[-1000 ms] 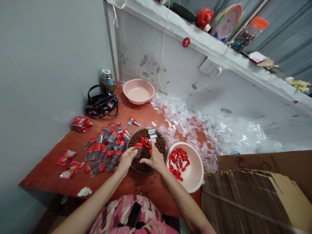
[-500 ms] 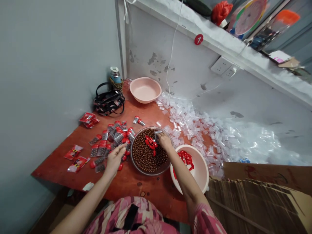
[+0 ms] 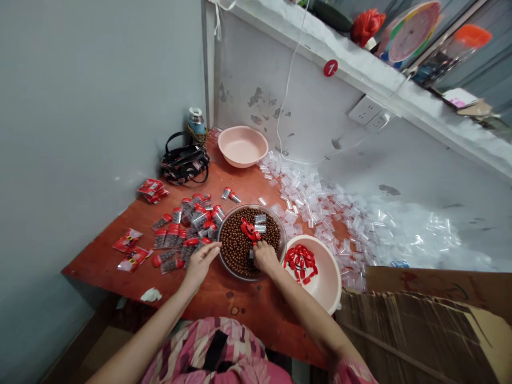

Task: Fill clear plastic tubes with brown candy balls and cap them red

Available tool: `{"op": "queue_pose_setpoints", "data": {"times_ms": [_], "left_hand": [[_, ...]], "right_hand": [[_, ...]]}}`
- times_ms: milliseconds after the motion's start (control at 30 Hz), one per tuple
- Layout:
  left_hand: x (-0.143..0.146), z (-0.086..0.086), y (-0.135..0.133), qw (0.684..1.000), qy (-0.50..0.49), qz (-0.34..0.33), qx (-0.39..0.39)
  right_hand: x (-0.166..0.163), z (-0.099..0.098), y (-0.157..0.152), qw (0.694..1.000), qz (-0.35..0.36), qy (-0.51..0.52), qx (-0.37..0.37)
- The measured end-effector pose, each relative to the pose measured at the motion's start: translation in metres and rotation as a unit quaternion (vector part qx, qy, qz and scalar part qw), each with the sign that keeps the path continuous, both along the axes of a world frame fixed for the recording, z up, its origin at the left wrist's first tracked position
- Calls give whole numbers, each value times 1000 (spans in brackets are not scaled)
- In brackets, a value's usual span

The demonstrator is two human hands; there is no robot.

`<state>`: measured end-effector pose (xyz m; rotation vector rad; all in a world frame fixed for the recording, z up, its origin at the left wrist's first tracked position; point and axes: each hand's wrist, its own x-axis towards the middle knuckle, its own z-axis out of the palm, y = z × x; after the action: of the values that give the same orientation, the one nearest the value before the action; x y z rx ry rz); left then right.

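A glass bowl (image 3: 280, 250) full of small brown beads sits near the table's front, with red caps (image 3: 248, 229) and a few clear tubes (image 3: 260, 219) lying on the beads. My right hand (image 3: 264, 256) rests closed on the beads at the bowl's near side, pinching something small I cannot make out. My left hand (image 3: 200, 260) lies at the bowl's left rim with fingers stretched out, next to a pile of filled, red-capped tubes (image 3: 188, 226). A pink bowl (image 3: 325, 288) holding more red caps stands just right of my right hand.
An empty pink basin (image 3: 242, 146), a black handbag (image 3: 184, 161) and a bottle (image 3: 196, 121) stand at the back. Clear empty tubes (image 3: 320, 208) spread across the right side. Red packets (image 3: 132, 248) lie at left. Flattened cardboard (image 3: 416, 330) lies at the right front.
My right hand drew back from the bowl's far rim to its near side. My left hand moved from the pile of capped tubes toward the bowl's left rim. The view shifted slightly.
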<state>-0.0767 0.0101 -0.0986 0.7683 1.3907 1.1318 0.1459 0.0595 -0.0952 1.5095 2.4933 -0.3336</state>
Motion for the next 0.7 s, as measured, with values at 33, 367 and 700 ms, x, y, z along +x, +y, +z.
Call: {"op": "queue_pose_setpoints", "data": {"times_ms": [33,367,700], "left_hand": [[1,-1,-2,1000,1,-2,0],[2,3,-14,998,54,-39,14],[50,19,9,986,-49,-152,54]], "right_hand": [[-8,-6,-5,1000,-4,0,-3],[-22,-24,-5,930,-151,330,-63],[-10,28,-25,678,-217,643,-282]]}}
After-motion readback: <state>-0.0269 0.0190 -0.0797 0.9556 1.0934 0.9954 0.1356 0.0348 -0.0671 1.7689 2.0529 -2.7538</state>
